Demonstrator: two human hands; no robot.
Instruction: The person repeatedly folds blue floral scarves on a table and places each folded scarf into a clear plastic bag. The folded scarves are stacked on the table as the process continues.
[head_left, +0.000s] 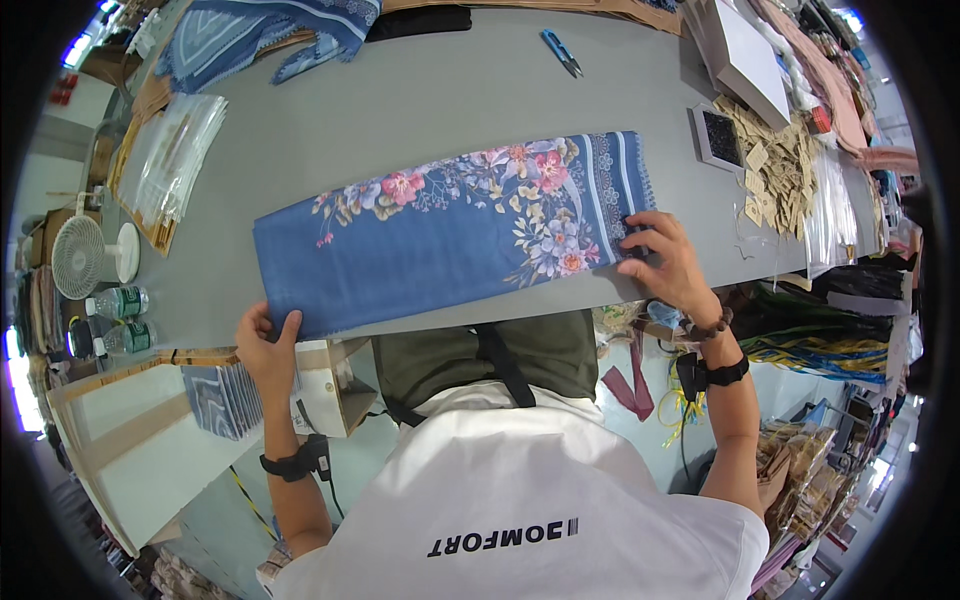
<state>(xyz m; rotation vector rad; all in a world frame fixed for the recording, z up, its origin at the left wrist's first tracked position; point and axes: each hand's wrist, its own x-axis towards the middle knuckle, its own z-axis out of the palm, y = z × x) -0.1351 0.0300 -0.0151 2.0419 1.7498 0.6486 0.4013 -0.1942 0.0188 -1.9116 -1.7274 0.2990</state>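
A blue floral scarf (442, 225), folded into a long strip, lies slightly slanted along the near edge of the grey table (480, 90). My left hand (271, 345) is at its lower left corner, the thumb on top of the cloth and the fingers beside the left edge. At the right end, my right hand (664, 259) rests its curved fingertips on the striped, fringed border, the thumb apart from them. Whether either hand pinches the cloth I cannot tell. Blue thread snips (561, 52) lie beyond the scarf.
Another blue scarf (277, 37) is heaped at the far left, above clear plastic bags (172, 157). At the right are a small tray of black pieces (718, 136), a pile of tan tags (780, 176) and a white box (742, 64). A fan (79, 255) and bottles (120, 301) stand left.
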